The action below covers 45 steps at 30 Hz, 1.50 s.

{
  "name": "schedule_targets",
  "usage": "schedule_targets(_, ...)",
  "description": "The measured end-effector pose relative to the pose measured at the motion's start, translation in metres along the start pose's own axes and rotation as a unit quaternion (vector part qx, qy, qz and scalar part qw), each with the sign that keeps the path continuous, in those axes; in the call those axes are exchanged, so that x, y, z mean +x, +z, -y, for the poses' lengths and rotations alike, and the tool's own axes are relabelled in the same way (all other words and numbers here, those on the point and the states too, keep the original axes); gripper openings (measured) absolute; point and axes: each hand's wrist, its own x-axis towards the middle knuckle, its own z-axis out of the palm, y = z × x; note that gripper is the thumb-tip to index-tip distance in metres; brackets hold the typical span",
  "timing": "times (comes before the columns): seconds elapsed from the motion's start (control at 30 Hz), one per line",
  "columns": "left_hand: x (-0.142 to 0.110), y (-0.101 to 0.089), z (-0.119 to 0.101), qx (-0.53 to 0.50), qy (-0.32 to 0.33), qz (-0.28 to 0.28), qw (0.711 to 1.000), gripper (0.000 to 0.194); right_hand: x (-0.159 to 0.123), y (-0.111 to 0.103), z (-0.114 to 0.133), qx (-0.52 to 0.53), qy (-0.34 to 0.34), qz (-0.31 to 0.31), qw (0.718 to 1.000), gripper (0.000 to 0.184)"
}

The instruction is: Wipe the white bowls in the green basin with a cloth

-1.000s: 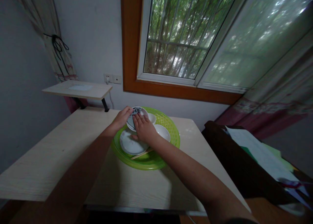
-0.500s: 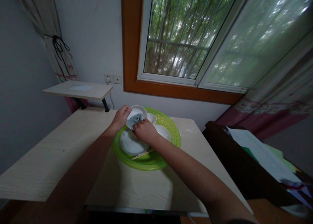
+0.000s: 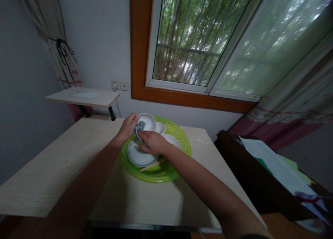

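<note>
Across goes the grey cloth (image 3: 141, 125) – it was bunched in the lower middle of the white bowl (image 3: 150, 121) half a second ago, and now it sits over by the left side, near the rim. The right hand (image 3: 154, 142) has slid a little left with it, fingers stretched out further than before. That hand is partly open, thumb apart from the fingers, fingertips on the cloth at the bowl's near-left edge; whether they pinch it or merely press, I can't tell.

Steady on the other side: the left hand (image 3: 128, 126) is closed on the bowl's left rim, fingers mostly out of sight, keeping it tilted at the back left of a round lime-green tray (image 3: 158, 179).

Just in front of that bowl lies a white plate (image 3: 142, 156), the right thumb hanging over it. A pair of light wooden chopsticks (image 3: 151, 166) runs slantwise at the plate's near-right edge. To the right – a small white bowl (image 3: 161, 128) tucked close beside the held one, and another white bowl (image 3: 173, 140) partly hidden behind the right wrist. All of it sits on a pale wooden table (image 3: 208, 152), beneath the window (image 3: 192, 37).
</note>
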Motion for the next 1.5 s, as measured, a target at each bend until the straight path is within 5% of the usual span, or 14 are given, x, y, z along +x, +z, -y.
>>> schedule_targets(0.27,0.001,0.000,-0.003,0.004,-0.013,-0.032,0.999,0.030,0.012,-0.011,0.016,-0.088,0.091,0.037,0.991,0.018)
schedule_targets(0.8,0.002,0.001,0.000,0.025,0.017,-0.028,0.999,0.031,0.008,-0.005,0.008,-0.125,0.084,0.036,0.988,0.016)
schedule_targets(1.27,0.002,0.001,0.003,0.037,0.023,-0.023,0.999,0.030,0.004,0.010,-0.008,0.054,0.030,-0.040,0.997,0.040)
schedule_targets(1.5,0.002,0.001,0.002,0.041,0.017,-0.024,0.999,0.030,0.007,0.006,-0.002,0.022,0.077,-0.025,0.997,0.035)
